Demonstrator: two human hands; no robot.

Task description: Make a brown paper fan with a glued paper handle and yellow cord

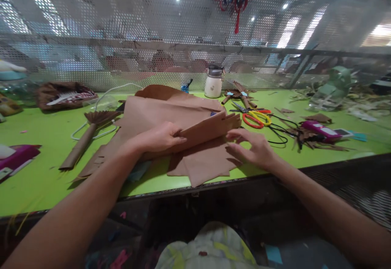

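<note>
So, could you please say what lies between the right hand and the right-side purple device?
Black cord and brown paper scraps, as the head view shows.

On the table (39,185), paper sheets (159,114) lie between a paper tube (80,146) at left and scissors (248,110) at right — a bottle (213,84) behind, before the mesh screen (122,24).

From over here, the paper (166,110) looks matt and fairly smooth; the table (288,153) I read as slick, faintly glossy — the mesh (122,63) as perforated metal, the scissor handles (254,127) as shiny plastic.
</note>
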